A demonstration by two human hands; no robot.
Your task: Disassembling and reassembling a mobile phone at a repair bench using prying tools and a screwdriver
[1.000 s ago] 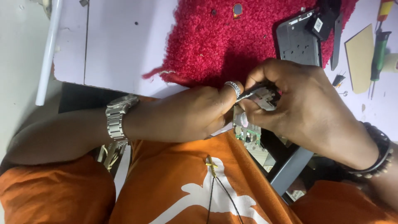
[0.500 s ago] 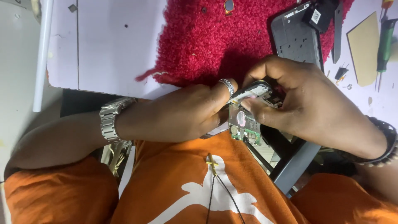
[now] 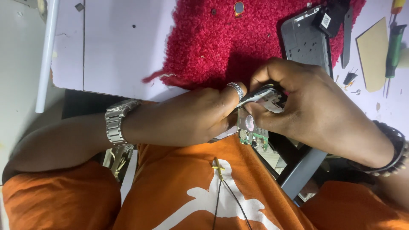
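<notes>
**Two hands closed on one small circuit board at the table's near edge**

The left hand [image 3: 200, 113], with one silver ring on a finger and one silver metal wristwatch [image 3: 116, 121] on the wrist, is curled tight around the lower part of a small green circuit board [image 3: 252, 133]. The right hand [image 3: 304, 106], wearing one dark beaded bracelet [image 3: 394, 149], is folded narrow over the top of the same piece, its fingertips pinching a thin silver-and-black part [image 3: 265, 94] that sits against the board. The two hands touch each other over it. The board is held in the air just off the near edge of the white tabletop [image 3: 110, 47], above the person's orange shirt [image 3: 191, 191].

On the tabletop, one shaggy red mat [image 3: 213, 42] lies at the middle, reaching to the far edge. One dark grey phone back shell [image 3: 304, 38] rests on the mat's right part, just beyond the right hand. One flat grey pry tool [image 3: 346, 36] lies beside the shell. Toward the right edge sit one tan triangular pick [image 3: 372, 55] and one green-handled screwdriver [image 3: 393, 49]; a second tool with a red and yellow handle [image 3: 397, 5] shows at the far right corner, mostly cut off. One small yellow cross pendant [image 3: 218, 165] on a black cord hangs on the shirt.
</notes>
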